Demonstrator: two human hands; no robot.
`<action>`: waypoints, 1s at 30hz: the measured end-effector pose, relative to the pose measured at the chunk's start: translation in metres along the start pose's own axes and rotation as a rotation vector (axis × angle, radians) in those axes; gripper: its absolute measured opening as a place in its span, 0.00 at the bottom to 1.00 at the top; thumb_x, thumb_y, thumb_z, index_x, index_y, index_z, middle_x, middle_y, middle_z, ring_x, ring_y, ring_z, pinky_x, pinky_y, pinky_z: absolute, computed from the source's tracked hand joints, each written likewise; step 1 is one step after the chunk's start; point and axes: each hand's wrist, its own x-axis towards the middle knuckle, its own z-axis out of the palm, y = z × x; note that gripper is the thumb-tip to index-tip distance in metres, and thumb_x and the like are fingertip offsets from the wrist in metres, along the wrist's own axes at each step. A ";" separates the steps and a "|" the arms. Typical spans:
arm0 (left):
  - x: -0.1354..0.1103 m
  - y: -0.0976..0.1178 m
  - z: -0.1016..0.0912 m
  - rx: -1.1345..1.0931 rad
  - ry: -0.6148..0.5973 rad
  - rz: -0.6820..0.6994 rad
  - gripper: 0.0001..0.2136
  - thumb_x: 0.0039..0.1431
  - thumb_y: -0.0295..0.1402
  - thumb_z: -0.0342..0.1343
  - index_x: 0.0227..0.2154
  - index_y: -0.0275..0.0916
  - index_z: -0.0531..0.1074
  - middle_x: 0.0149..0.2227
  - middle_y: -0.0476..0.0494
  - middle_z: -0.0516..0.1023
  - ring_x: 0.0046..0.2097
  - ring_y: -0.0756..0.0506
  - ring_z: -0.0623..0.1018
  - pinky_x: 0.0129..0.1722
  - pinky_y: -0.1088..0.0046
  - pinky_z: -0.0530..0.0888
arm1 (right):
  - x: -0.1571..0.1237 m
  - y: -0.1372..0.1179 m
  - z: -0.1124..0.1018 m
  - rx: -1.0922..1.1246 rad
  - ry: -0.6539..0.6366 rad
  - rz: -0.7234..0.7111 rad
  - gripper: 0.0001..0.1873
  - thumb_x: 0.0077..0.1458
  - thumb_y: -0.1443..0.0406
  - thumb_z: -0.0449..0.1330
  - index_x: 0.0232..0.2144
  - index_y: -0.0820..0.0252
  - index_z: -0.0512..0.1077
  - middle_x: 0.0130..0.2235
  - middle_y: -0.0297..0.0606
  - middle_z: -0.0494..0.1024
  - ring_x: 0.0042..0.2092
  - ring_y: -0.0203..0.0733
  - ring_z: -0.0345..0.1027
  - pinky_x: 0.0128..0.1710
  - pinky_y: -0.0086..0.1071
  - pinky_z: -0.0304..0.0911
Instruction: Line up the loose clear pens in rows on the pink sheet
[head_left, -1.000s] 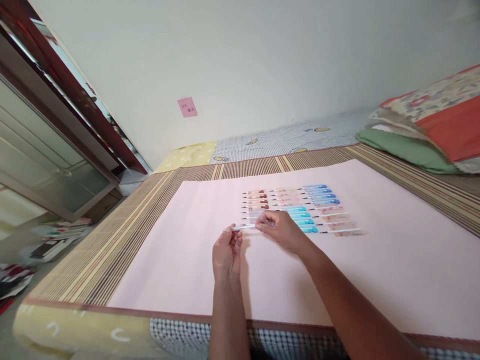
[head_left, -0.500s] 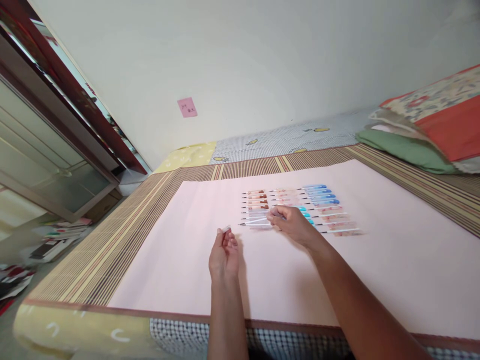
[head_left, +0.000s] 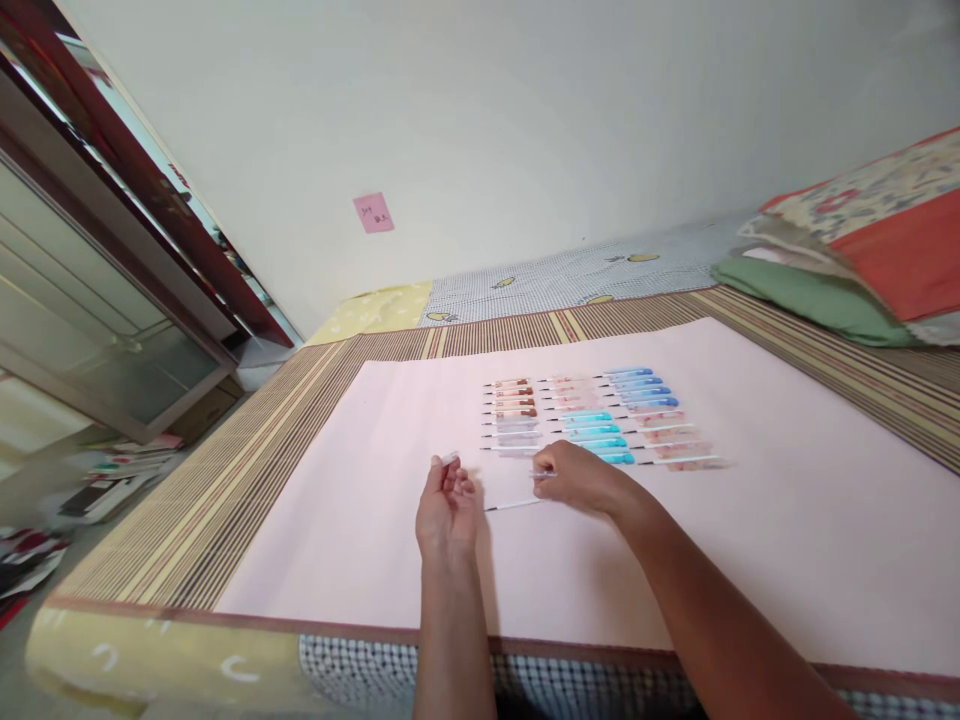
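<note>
Broad pink sheet (head_left: 750, 560) spread over a striped mat (head_left: 225, 480). On the sheet, rows of pens (head_left: 600, 420) — brown, pink and blue-capped — side by side. Right hand (head_left: 574, 478) just below the rows, fingers pinched on a thin pen refill (head_left: 514, 505) slanting down-left to the sheet. Left hand (head_left: 446, 505) raised nearby, fingertips closed on a small pale cap (head_left: 450, 458).

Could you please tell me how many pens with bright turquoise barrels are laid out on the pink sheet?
4, stacked in the middle column: first, second, third, and fourth just beyond the right hand, which may hide more.
</note>
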 end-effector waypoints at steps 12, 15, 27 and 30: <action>-0.004 -0.021 0.004 0.470 -0.168 0.088 0.04 0.59 0.26 0.60 0.30 0.30 0.75 0.27 0.42 0.79 0.22 0.53 0.75 0.17 0.83 0.68 | -0.003 -0.038 0.005 0.144 0.355 -0.366 0.04 0.54 0.65 0.61 0.35 0.55 0.75 0.40 0.35 0.76 0.41 0.40 0.69 0.42 0.32 0.61; -0.003 -0.024 0.002 0.512 -0.182 0.093 0.05 0.59 0.27 0.61 0.29 0.30 0.74 0.27 0.42 0.79 0.22 0.54 0.74 0.18 0.82 0.67 | -0.002 -0.036 0.008 0.048 0.342 -0.369 0.03 0.56 0.68 0.58 0.33 0.56 0.73 0.37 0.34 0.75 0.39 0.39 0.68 0.40 0.32 0.59; 0.003 -0.011 -0.004 0.638 -0.027 0.351 0.13 0.51 0.36 0.65 0.38 0.33 0.76 0.41 0.38 0.81 0.28 0.53 0.75 0.24 0.78 0.65 | 0.004 -0.011 -0.001 -0.170 0.338 -0.125 0.11 0.52 0.70 0.56 0.22 0.56 0.59 0.26 0.31 0.68 0.29 0.35 0.57 0.29 0.30 0.45; 0.000 -0.009 -0.003 0.605 -0.046 0.303 0.12 0.52 0.34 0.64 0.38 0.33 0.76 0.40 0.39 0.81 0.29 0.52 0.75 0.25 0.78 0.65 | 0.006 -0.007 0.003 -0.209 0.289 -0.058 0.11 0.55 0.69 0.56 0.22 0.57 0.60 0.26 0.32 0.69 0.28 0.35 0.58 0.28 0.30 0.44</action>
